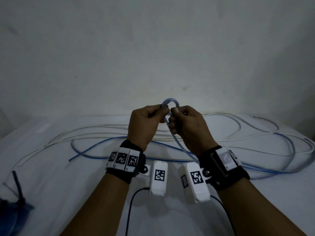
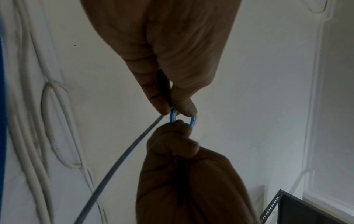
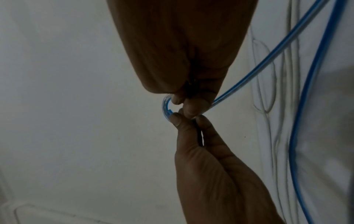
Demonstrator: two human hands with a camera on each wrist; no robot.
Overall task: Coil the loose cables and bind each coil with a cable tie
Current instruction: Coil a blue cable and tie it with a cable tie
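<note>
A clear cable with a blue stripe [image 1: 180, 147] rises from the white table to my two hands, which are raised over the table's middle. Its end is bent into a small loop [image 1: 170, 103] above the thumbs. My left hand [image 1: 163, 110] pinches the loop between thumb and forefinger, as the left wrist view shows [image 2: 175, 112]. My right hand [image 1: 174, 111] is curled in a fist around the cable where the loop crosses, fingertips on the loop [image 3: 165, 106]. The rest of the blue cable lies in wide loose bends on the table [image 3: 306, 106].
A long white cable [image 1: 102, 132] lies in loose strands across the back of the table [image 1: 59, 193]. A dark thin strip [image 1: 17, 183] sticks up from a blue bag [image 1: 10, 212] at the lower left. A perforated metal frame corner [image 2: 275, 201] shows low in the left wrist view.
</note>
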